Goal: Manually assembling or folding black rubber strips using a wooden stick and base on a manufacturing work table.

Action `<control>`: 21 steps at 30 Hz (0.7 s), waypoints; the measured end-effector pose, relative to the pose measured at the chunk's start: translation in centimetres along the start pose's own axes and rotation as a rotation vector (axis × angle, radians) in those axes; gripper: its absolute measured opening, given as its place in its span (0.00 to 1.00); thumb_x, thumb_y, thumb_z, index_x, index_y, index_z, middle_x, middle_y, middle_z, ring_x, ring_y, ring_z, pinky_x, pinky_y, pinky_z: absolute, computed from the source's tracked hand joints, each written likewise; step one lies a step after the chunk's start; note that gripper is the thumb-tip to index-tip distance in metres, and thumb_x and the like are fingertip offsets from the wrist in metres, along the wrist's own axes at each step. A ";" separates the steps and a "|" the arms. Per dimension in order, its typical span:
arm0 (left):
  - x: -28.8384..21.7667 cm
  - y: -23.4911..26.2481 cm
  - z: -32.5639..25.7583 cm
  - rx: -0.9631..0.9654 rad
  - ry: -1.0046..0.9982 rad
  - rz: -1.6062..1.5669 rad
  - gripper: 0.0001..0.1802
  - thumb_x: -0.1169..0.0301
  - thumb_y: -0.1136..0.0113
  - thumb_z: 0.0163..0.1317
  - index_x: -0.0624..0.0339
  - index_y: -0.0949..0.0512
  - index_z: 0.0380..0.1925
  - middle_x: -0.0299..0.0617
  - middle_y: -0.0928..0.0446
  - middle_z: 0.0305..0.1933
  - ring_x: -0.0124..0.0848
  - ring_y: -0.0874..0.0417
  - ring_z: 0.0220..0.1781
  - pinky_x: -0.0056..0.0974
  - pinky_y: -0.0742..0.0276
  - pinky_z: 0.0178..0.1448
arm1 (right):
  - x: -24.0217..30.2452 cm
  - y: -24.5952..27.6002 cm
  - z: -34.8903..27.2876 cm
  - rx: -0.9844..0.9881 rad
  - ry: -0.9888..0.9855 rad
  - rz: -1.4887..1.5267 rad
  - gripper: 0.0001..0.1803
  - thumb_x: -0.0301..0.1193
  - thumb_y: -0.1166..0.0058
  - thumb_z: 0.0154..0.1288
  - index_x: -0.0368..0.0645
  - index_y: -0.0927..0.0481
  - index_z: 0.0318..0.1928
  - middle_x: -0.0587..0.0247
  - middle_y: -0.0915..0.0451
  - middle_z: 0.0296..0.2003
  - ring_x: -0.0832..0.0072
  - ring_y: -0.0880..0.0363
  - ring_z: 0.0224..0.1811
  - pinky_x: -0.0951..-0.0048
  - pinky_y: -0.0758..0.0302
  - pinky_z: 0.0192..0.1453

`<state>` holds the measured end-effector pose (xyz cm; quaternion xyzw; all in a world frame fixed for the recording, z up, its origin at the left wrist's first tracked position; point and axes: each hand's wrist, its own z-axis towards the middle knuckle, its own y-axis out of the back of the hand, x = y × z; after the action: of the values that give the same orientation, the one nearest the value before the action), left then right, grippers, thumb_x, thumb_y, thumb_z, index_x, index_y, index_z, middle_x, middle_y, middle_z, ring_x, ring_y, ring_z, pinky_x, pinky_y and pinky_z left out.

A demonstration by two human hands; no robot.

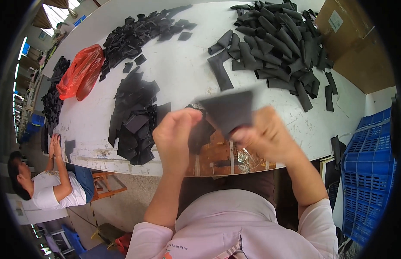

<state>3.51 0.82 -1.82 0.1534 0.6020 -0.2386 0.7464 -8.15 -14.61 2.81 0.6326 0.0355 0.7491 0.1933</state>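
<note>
My right hand [267, 136] is closed on a flared piece of black fabric [229, 108], with the thumb over its lower end. The piece is held up above the table's near edge, and both it and the hand are smeared by motion. Close by on the left, my left hand [175, 136] is raised with its fingers curled and pinched together. Whether anything is between those fingertips cannot be made out. Between the hands, more dark fabric [200, 136] lies near the table edge, partly covered.
A pile of flat black pieces [137, 123] lies left of my hands, with another [135, 36] behind it. Rolled black tubes [278, 43] heap at the far right beside a cardboard box [351, 47]. A red plastic bag [84, 71], blue crates [366, 172] and a seated person [58, 185] flank the white table [179, 64].
</note>
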 end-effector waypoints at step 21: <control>4.2 3.5 1.3 -0.148 -0.211 0.731 0.03 0.77 0.41 0.51 0.67 0.23 0.25 0.36 0.27 0.20 0.18 0.33 0.19 0.24 0.37 0.24 | -4.8 -9.3 -4.5 -0.012 -0.425 0.109 0.15 0.34 0.50 0.59 0.31 0.26 0.33 0.55 0.26 0.20 0.71 0.25 0.25 0.69 0.30 0.30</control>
<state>7.13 2.38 -5.85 0.2783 0.4432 0.0726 0.8491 -9.63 -6.73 -5.31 0.7762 -0.0451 0.6084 0.1594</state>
